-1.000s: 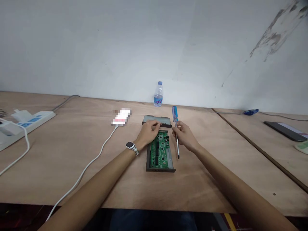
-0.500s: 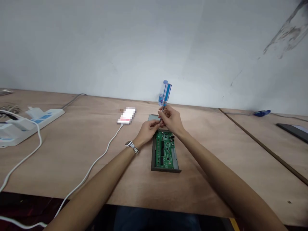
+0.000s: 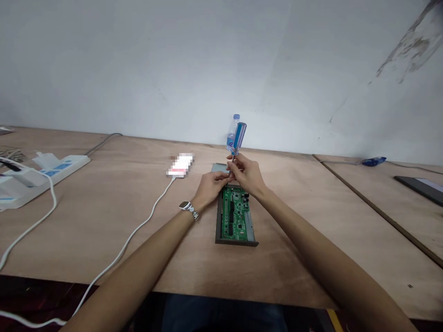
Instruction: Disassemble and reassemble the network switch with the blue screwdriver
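Observation:
A screwdriver point(image 3: 239, 135) with a clear and blue handle stands nearly upright, leaning a little to the right. My right hand point(image 3: 247, 174) is closed around its thin shaft, below the handle. Close to the shaft's lower end, my left hand point(image 3: 210, 186) has its fingers pinched together; what they hold is hidden. Under both hands lies the far end of a green circuit board point(image 3: 238, 216), set in a dark frame point(image 3: 218, 226) with a metal plate along its right side. The screwdriver's tip is hidden by my fingers.
Behind the screwdriver, a water bottle point(image 3: 236, 118) stands by the wall. A blurred-out phone point(image 3: 182, 164) on a white cable point(image 3: 152, 213) lies left of my hands. Further left is a white power strip point(image 3: 74, 162). A dark flat device point(image 3: 420, 186) lies at the right.
The screwdriver's handle has turned about its length, its blue stripe now further left. Both hands keep their places at the board's far end. The whole view has shifted slightly.

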The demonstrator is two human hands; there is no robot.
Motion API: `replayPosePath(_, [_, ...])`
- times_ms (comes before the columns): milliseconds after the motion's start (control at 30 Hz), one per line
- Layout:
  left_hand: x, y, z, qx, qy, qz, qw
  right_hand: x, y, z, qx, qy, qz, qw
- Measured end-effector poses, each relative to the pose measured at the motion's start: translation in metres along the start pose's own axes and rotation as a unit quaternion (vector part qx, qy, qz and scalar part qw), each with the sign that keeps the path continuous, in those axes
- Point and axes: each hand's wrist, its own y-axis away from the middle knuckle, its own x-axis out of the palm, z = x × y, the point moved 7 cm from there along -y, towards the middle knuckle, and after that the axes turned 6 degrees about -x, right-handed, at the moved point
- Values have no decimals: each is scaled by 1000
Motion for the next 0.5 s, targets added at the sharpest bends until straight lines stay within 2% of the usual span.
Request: replayPosePath(500, [-6,-4,2,6,-17,-37,999,0,-3,7,-8,1,17,1000])
